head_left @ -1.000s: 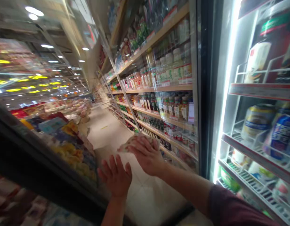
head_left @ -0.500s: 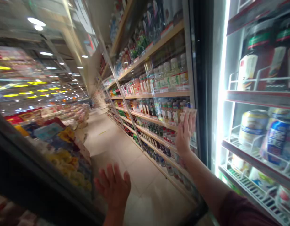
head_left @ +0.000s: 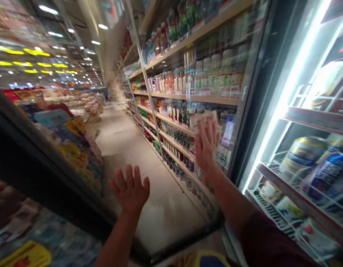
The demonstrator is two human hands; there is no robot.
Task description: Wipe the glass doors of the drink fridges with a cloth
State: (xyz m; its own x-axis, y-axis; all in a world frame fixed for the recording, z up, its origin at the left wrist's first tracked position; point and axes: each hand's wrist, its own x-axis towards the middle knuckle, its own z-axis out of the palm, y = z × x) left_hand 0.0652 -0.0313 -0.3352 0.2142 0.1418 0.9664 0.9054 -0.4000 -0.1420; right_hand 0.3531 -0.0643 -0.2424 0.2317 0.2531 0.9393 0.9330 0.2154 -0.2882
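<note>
No lettering legible; print on blue can (head_left: 329, 172) and yellow-rimmed can (head_left: 303, 154) blurred.

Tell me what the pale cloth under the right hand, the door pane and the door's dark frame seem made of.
Pale cloth: soft, matte, probably textile or disposable wipe; it lies thin under the right hand, blur hiding any weave.
Door pane: likely glass, clear and glossy; aisle shows through.
Dark frame: smooth-looking, perhaps coated metal or plastic; can't tell which.
</note>
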